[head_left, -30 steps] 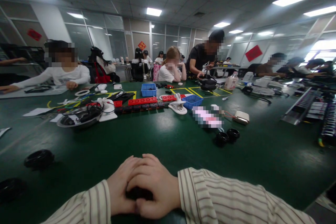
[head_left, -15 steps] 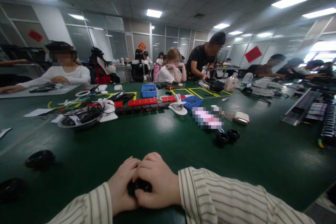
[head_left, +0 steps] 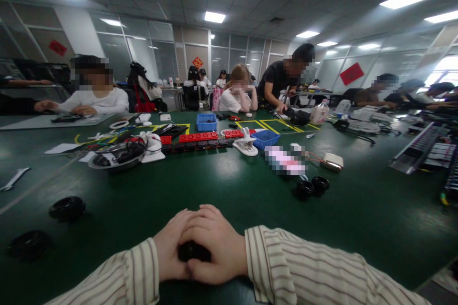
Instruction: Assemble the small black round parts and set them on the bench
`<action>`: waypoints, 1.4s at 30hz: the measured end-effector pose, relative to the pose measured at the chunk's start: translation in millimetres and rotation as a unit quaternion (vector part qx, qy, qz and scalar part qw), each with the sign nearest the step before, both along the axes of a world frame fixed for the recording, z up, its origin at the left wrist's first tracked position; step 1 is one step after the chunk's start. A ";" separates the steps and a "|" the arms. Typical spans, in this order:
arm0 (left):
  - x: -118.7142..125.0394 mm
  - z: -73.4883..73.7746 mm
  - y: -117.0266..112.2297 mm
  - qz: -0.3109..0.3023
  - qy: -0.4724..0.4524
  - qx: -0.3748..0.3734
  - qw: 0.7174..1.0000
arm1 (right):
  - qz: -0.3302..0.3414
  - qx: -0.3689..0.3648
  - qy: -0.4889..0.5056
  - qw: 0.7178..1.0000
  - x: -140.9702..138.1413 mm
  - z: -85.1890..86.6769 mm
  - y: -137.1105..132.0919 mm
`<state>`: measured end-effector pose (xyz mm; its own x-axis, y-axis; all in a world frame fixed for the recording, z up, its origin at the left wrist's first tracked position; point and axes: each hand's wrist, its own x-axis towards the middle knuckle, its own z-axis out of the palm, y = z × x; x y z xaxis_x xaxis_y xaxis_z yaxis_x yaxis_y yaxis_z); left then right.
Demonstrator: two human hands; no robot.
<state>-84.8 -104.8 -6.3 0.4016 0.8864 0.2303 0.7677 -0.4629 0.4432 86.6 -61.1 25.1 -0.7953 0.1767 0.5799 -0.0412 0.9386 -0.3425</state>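
Note:
Both my hands rest together on the green table [head_left: 232, 190] at the near edge. My right hand [head_left: 214, 245] lies curled over my left hand [head_left: 170, 248], and a small black object [head_left: 193, 251] shows in the gap between them. Both hands are closed round it; most of it is hidden, so I cannot name it. Striped sleeves cover both my forearms.
Two black round parts [head_left: 311, 186] lie to the right ahead, two more black discs [head_left: 67, 208] at the left. Further off stand a metal bowl with cables [head_left: 118, 156], red power strips [head_left: 198, 137], blue bins [head_left: 206, 122] and a white clamp [head_left: 246, 143]. Several people sit round the far side.
My hands have stayed clasped in place; the fingers shifted slightly over the black object. The camera turned a little to the left, so the scene slid right.

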 end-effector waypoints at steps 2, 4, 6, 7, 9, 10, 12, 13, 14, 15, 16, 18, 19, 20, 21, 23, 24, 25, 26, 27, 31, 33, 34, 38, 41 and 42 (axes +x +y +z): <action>-0.2 2.8 1.0 0.018 -0.010 -0.008 1.000 | -0.046 -0.006 -0.009 0.999 0.1 0.5 0.1; -1.4 5.6 4.6 0.028 -0.012 -0.010 0.999 | -0.106 -0.015 -0.026 0.994 -1.4 -0.3 2.3; -3.3 7.5 12.1 0.046 -0.006 -0.007 0.999 | -0.169 -0.023 -0.045 0.984 -5.3 -1.7 7.9; -4.4 7.8 17.5 0.059 -0.003 -0.005 0.998 | -0.198 -0.023 -0.053 0.979 -8.4 -2.5 12.3; -6.2 7.4 31.8 0.088 0.006 0.005 0.996 | -0.245 -0.014 -0.058 0.968 -17.0 -3.9 23.8; -6.9 6.8 40.4 0.102 0.015 0.015 0.995 | -0.264 -0.005 -0.057 0.963 -22.3 -4.6 30.6; -8.3 5.1 59.1 0.118 0.044 0.037 0.991 | -0.294 0.011 -0.055 0.954 -33.5 -6.0 45.1; -9.3 4.1 68.6 0.131 0.059 0.041 0.989 | -0.308 0.017 -0.054 0.950 -38.6 -6.7 52.4; -10.5 3.2 77.7 0.141 0.070 0.038 0.987 | -0.320 0.019 -0.053 0.946 -43.0 -7.5 59.4; -12.2 2.1 86.2 0.148 0.075 0.042 0.985 | -0.328 0.019 -0.053 0.943 -46.3 -8.3 65.9; -14.2 0.8 93.7 0.152 0.081 0.043 0.984 | -0.330 0.016 -0.052 0.942 -48.3 -9.1 71.9; -19.5 -2.2 105.4 0.150 0.078 0.044 0.985 | -0.314 -0.002 -0.046 0.948 -48.9 -10.7 81.6; -22.4 -4.0 109.3 0.142 0.070 0.043 0.986 | -0.297 -0.015 -0.042 0.954 -47.8 -11.5 85.1; -25.4 -6.0 112.2 0.129 0.058 0.041 0.989 | -0.276 -0.029 -0.036 0.960 -46.2 -12.2 87.7; -28.2 -8.0 113.9 0.111 0.044 0.039 0.992 | -0.254 -0.041 -0.029 0.966 -44.5 -12.9 89.3; -32.7 -11.6 115.0 0.079 0.022 0.038 0.996 | -0.206 -0.054 -0.017 0.977 -41.4 -13.8 89.9; -34.1 -13.0 114.7 0.068 0.018 0.038 0.997 | -0.184 -0.056 -0.014 0.981 -40.5 -14.0 89.1; -34.9 -14.0 114.1 0.062 0.018 0.039 0.997 | -0.165 -0.056 -0.014 0.985 -39.9 -13.9 87.8; -35.2 -14.5 113.4 0.061 0.022 0.040 0.997 | -0.150 -0.055 -0.016 0.987 -39.6 -13.6 86.1; -35.0 -14.6 112.6 0.064 0.027 0.041 0.997 | -0.142 -0.054 -0.018 0.988 -39.4 -13.0 84.2; -31.8 -11.1 108.8 0.071 0.039 0.041 0.996 | -0.178 -0.047 0.014 0.983 -38.0 -9.6 77.4; -28.8 -7.6 105.6 0.082 0.039 0.044 0.995 | -0.226 -0.051 0.036 0.972 -37.0 -8.8 75.8; -26.7 -5.7 103.4 0.092 0.037 0.047 0.994 | -0.247 -0.055 0.039 0.967 -36.7 -8.9 75.5; -15.6 1.9 93.5 0.162 0.044 0.051 0.985 | -0.311 -0.060 0.016 0.948 -37.5 -11.2 76.8; -8.4 5.1 88.9 0.182 0.072 0.040 0.980 | -0.338 -0.060 -0.007 0.939 -39.3 -12.4 78.3; -7.3 5.3 88.3 0.179 0.079 0.035 0.980 | -0.339 -0.061 -0.011 0.939 -39.6 -12.4 78.6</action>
